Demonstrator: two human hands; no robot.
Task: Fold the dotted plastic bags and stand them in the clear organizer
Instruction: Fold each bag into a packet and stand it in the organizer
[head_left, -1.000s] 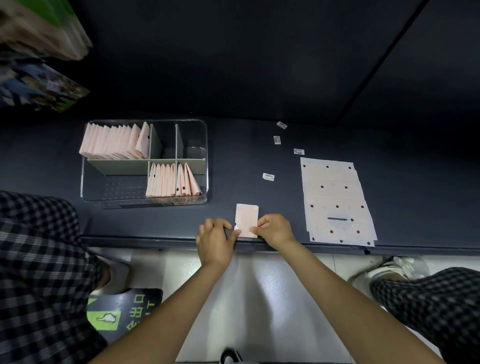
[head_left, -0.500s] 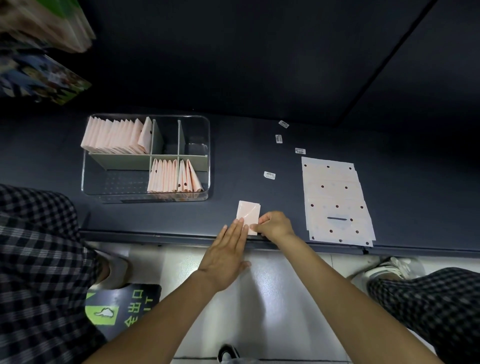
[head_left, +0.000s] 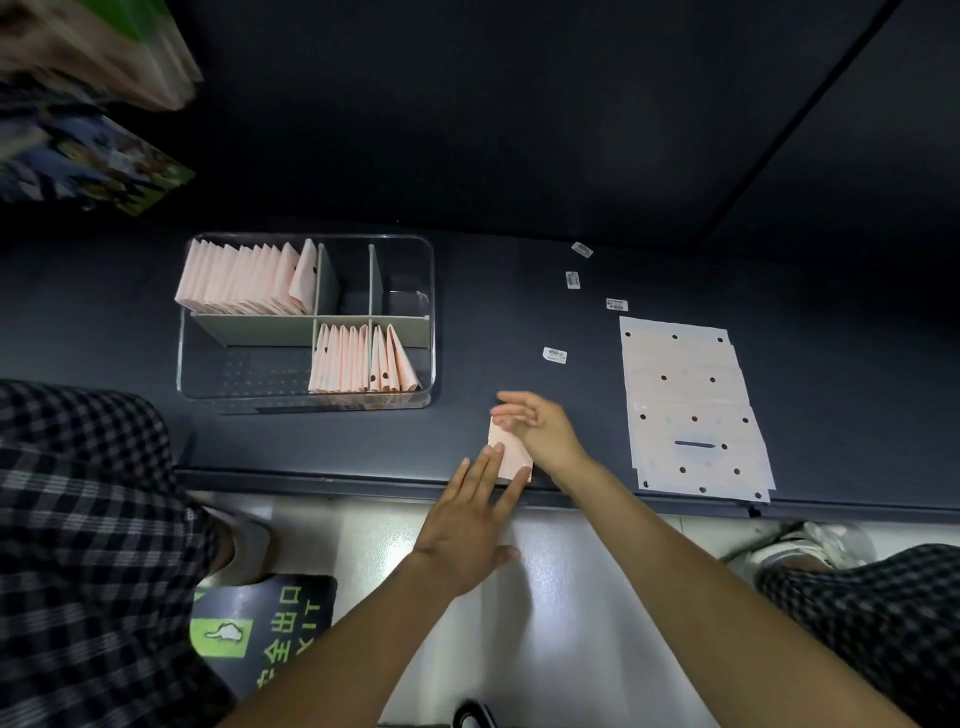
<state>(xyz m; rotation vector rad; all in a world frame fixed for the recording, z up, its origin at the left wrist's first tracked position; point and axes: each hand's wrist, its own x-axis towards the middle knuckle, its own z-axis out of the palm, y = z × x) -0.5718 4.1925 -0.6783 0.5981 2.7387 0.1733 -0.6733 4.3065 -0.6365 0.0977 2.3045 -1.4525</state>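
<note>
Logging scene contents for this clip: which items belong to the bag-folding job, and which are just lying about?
Job: folded bag under left hand and right hand; flat dotted bags; clear organizer with filed bags.
Lying about: small labels; EXIT floor sign; printed packages.

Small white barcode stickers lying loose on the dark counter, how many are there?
4. One small white barcode sticker lies farthest back, one just in front of it, one by the flat dotted bags' far edge, one beyond the right hand. Others may be hidden.
</note>
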